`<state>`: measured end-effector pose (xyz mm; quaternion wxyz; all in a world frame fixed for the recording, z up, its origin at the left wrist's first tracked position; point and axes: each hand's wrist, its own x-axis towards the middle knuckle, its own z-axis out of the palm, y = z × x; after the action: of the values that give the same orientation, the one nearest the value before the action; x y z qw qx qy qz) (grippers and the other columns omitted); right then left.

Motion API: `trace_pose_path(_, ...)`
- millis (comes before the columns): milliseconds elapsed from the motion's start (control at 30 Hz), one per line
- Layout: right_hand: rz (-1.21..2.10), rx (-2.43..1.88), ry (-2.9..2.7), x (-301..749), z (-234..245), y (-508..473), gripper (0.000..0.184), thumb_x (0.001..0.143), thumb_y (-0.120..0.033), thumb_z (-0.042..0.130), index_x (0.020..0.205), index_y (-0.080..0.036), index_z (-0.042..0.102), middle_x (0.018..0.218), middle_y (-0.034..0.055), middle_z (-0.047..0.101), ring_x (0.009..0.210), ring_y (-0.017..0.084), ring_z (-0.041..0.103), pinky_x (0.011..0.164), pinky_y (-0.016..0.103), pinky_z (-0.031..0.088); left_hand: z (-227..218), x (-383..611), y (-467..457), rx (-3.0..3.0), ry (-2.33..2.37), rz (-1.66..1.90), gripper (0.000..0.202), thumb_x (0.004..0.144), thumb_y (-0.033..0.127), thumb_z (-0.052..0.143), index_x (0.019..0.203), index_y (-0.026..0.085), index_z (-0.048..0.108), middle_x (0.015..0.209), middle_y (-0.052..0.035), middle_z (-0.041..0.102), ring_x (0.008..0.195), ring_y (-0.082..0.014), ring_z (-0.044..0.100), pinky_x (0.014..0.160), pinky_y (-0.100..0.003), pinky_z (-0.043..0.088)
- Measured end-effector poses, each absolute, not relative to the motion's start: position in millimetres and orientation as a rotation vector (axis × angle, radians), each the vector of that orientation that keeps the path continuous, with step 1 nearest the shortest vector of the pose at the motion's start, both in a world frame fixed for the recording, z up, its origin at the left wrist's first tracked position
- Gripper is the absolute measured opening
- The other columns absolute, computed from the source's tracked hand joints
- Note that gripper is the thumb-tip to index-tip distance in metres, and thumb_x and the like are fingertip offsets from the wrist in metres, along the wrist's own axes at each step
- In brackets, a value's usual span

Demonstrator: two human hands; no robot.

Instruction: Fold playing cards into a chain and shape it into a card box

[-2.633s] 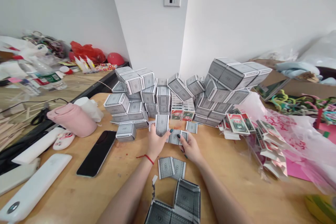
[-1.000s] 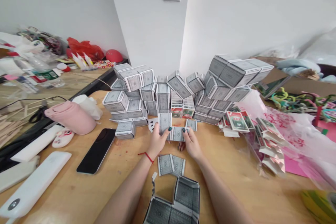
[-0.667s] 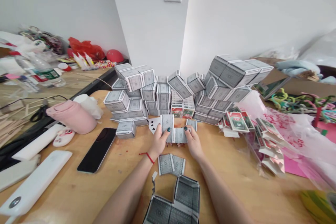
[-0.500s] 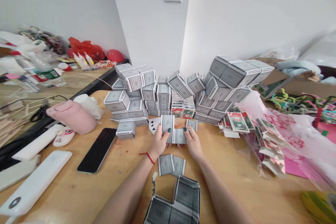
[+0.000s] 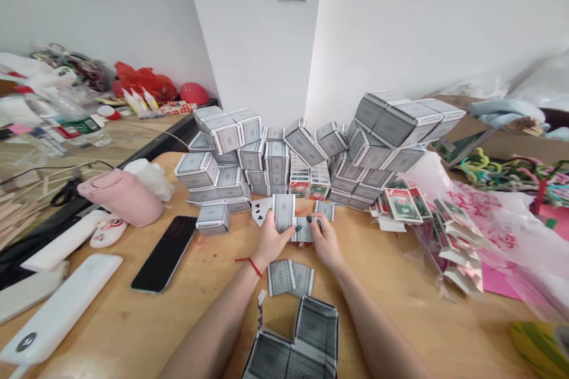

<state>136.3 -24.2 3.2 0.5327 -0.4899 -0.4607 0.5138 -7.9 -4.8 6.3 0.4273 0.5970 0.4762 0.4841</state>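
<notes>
My left hand (image 5: 270,243) and my right hand (image 5: 326,243) meet over the wooden table (image 5: 186,308), both pinching grey-backed playing cards (image 5: 284,213). The left hand's card stands upright, while the right hand's card (image 5: 304,231) lies crosswise against it. A face-up clubs card (image 5: 259,211) shows just left of them. Two folded cards (image 5: 290,278) lie flat between my wrists. Close to me sits a folded card structure (image 5: 297,346). Behind the hands rises a heap of cubes made of cards (image 5: 311,151).
A black phone (image 5: 165,253), a pink pouch (image 5: 121,199), white power banks (image 5: 57,308) and white tissue lie at the left. Card packs (image 5: 402,204) and plastic bags (image 5: 502,237) fill the right. Bottles and clutter sit on a second table at the far left.
The two hands have closed in together, with the crosswise card pushed further against the upright one. The clubs card has come into view beside the left hand.
</notes>
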Motion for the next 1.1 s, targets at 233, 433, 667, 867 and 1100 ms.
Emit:
trace_pose_path(233, 1.243, -1.158, -1.076, 140, -1, -21, 0.030, 0.076, -0.051, 0.050, 0.085, -0.023, 0.045, 0.060, -0.0049, 0.053, 0.038, 0.012, 0.053, 0.035, 0.026, 0.046, 9, -6, -4, 1.477, 1.174, 1.251, 0.042, 0.066, 0.027, 0.064, 0.103, 0.017, 0.047, 0.098, -0.0056, 0.059, 0.093, -0.0200, 0.057, 0.083, -0.036, 0.045)
trace_pose_path(433, 1.311, -1.109, -1.025, 141, 0, -21, 0.033, 0.075, -0.051, 0.053, 0.089, -0.021, 0.046, 0.059, -0.0045, 0.055, 0.040, 0.012, 0.055, 0.039, 0.026, 0.048, 15, -2, -5, 1.432, 1.127, 1.313, 0.039, 0.068, 0.026, 0.063, 0.102, 0.016, 0.046, 0.099, -0.0062, 0.060, 0.094, -0.0189, 0.058, 0.084, -0.034, 0.045)
trace_pose_path(667, 1.428, -0.936, -0.758, 141, 2, -19, 0.041, 0.069, -0.051, 0.059, 0.093, -0.019, 0.052, 0.076, 0.0043, 0.063, 0.064, 0.018, 0.064, 0.061, 0.035, 0.054, 15, -7, -12, 1.606, 1.417, 1.543, 0.023, 0.071, 0.030, 0.059, 0.090, 0.018, 0.055, 0.089, -0.0076, 0.064, 0.089, -0.0213, 0.059, 0.083, -0.036, 0.044)
trace_pose_path(867, 1.548, -0.823, -0.625, 146, 8, -18, 0.033, 0.074, -0.046, 0.054, 0.097, -0.023, 0.056, 0.088, 0.0040, 0.064, 0.077, 0.020, 0.063, 0.062, 0.035, 0.055, 27, -10, -20, 2.136, 1.148, 1.397, 0.003, 0.071, 0.024, 0.058, 0.069, 0.024, 0.059, 0.094, -0.0022, 0.065, 0.107, -0.0231, 0.048, 0.098, -0.046, 0.030)
trace_pose_path(1100, 1.511, -0.820, -0.547, 154, 2, -15, 0.036, 0.064, -0.023, 0.069, 0.098, -0.021, 0.057, 0.092, 0.0012, 0.063, 0.076, 0.015, 0.062, 0.063, 0.029, 0.058, 10, -6, -4, 1.570, 1.216, 1.617, 0.033, 0.077, 0.029, 0.052, 0.109, 0.023, 0.049, 0.125, -0.0077, 0.045, 0.114, -0.0194, 0.044, 0.096, -0.038, 0.036)
